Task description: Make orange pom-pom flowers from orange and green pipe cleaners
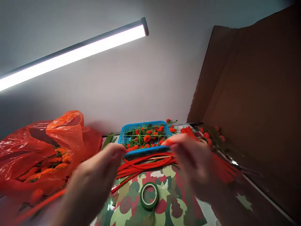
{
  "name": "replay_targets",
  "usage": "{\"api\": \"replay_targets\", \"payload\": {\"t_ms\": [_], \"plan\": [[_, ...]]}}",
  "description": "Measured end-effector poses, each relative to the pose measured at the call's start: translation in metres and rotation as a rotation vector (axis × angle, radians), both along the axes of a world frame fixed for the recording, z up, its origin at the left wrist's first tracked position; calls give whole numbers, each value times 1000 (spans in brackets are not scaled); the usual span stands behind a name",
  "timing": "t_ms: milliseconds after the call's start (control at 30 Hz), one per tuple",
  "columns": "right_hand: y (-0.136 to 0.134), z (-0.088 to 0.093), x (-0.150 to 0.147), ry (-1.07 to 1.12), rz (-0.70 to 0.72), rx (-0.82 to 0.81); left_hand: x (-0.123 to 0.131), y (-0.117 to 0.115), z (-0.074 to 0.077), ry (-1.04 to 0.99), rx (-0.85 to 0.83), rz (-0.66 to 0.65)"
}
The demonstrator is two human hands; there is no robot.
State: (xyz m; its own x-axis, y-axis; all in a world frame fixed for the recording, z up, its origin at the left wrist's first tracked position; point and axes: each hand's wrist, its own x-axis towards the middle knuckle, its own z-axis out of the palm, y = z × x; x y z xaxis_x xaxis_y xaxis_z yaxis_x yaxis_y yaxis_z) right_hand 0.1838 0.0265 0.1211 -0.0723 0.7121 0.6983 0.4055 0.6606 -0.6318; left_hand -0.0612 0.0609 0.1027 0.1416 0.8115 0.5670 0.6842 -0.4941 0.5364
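Head view: looks low across a tabletop (164,216) under a cloth of red, green and cream patches and stars — both hands are smeared by motion blur.
Left hand (98,175): raised over the near left of the tabletop, fingers curled toward the middle; the blur hides whether it grips anything.
Right hand (195,163): raised opposite, apart from the left hand, fingertips pointing left; a red-orange smudge sits at the fingertips, but whether they are grasping or released — cannot tell.
Red fuzzy stems (145,163): a loose bundle lying flat on the tabletop, between and beyond the two hands, just in front of the basket.
Blue basket (143,152): at the far edge by the wall, holding red pom-pom flowers on green stems.
Green tape roll (149,196): flat on the cloth, nearer than the stems, between the hands.
Orange plastic bag (35,147): on the left, open, with orange pieces inside.
Cardboard (246,94): stands along the right side.
Light tube (70,55): lit, slanting across the wall above.
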Motion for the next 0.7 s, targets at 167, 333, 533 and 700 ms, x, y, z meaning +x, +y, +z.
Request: {"api": "replay_targets", "payload": {"t_ms": [167, 333, 533, 700], "plan": [[31, -46, -41, -69, 106, -256, 59, 1, -30, -212, -150, -172], [43, -60, -42, 0, 186, -365, 51, 10, -34, -498, -381, -231], [42, -59, -40, 176, 276, -452, 48, 13, -32, -498, -458, -239], [43, -60, -40, 187, 351, -503, 47, 14, -35, -517, -462, -282]]}}
